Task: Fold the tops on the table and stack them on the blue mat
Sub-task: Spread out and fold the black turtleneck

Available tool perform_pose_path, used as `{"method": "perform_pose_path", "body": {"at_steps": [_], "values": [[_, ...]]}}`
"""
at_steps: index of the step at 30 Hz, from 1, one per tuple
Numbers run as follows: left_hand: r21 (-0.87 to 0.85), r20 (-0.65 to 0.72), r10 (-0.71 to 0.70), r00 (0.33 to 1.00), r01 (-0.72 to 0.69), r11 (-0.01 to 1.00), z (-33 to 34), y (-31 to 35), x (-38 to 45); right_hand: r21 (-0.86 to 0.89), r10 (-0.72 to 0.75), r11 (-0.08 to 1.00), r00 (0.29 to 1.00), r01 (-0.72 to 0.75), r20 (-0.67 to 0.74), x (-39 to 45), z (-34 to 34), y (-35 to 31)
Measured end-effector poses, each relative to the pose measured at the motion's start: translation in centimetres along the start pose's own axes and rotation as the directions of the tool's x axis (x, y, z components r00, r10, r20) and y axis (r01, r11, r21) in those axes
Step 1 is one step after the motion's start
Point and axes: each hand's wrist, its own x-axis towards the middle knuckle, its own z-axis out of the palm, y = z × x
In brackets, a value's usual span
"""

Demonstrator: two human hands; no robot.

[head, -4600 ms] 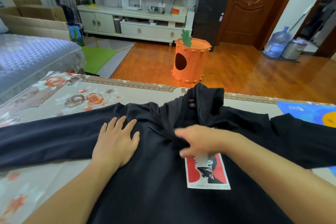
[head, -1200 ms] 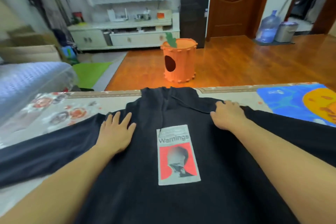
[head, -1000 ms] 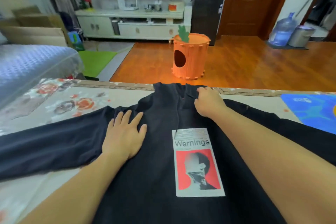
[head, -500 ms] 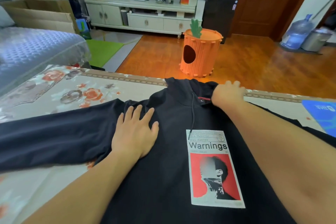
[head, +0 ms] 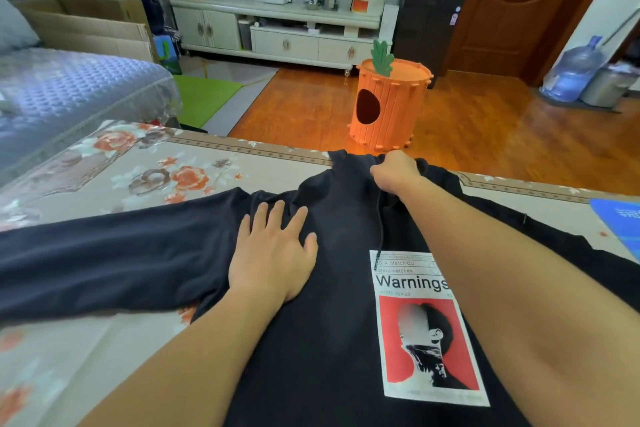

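Left hand (head: 273,260): flat, palm down, fingers straight and slightly spread, pressing on the black top (head: 311,340) at the left shoulder, where the sleeve joins the body. Right hand (head: 394,173): further out, at the neck of the garment, fingers curled down into the dark fabric of the collar or hood (head: 349,166) and gripping a bunch of it (the fingertips are tucked under, so how much cloth is held cannot be told). The top lies front side up across the table (head: 104,184), neck toward the far edge, with fabric puckered between the two hands. Left sleeve (head: 104,263) runs out flat to the left and leaves the frame; the right sleeve is mostly hidden behind the right forearm and extends toward the right edge. A thin drawcord (head: 381,232) hangs from the neck down to the top of the chest print. Print (head: 426,329): white rectangle with small lettering, the word "Warnings", and a red panel with a dark head-and-shoulders figure; its right side is partly covered by the right forearm. Table covering is a floral cloth, beige with orange blooms. A corner of the blue mat (head: 620,222) shows at the right edge, apart from the top's body. Beyond the table: an orange carrot-shaped barrel (head: 391,104) on wooden floor, a white low cabinet (head: 277,31), a water jug (head: 571,73).
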Motion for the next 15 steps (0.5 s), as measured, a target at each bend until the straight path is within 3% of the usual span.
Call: {"method": "perform_pose_path", "body": {"at_steps": [4,8,10,12,13,15], "values": [[0.004,0.009,-0.002,1.000,0.002,1.000,0.1,0.1,0.1,0.288,0.083,0.951,0.990,-0.113,0.115,1.1,-0.5,-1.5],[0.005,0.057,-0.013,0.998,0.012,1.000,-0.3,0.3,-0.2,0.304,-0.063,0.952,0.996,0.042,0.058,0.8,-1.6,-2.0],[0.034,0.111,-0.031,0.993,0.027,0.999,-1.0,0.7,0.0,0.133,-0.173,0.978,0.979,0.158,0.110,0.1,-2.2,-0.7],[0.069,0.058,-0.047,0.997,0.043,0.997,-2.4,1.5,2.1,-0.209,-0.222,0.950,0.972,0.233,0.076,0.8,-2.6,1.5],[0.035,-0.017,-0.050,0.999,0.050,0.998,-3.3,2.2,3.7,-0.342,-0.204,0.919,0.979,0.196,0.012,1.5,-3.0,2.7],[-0.111,-0.185,-0.038,0.982,0.018,0.994,-4.9,3.7,8.4,-0.425,-0.114,0.902,0.991,0.074,-0.070,3.2,-4.1,4.7]]}}
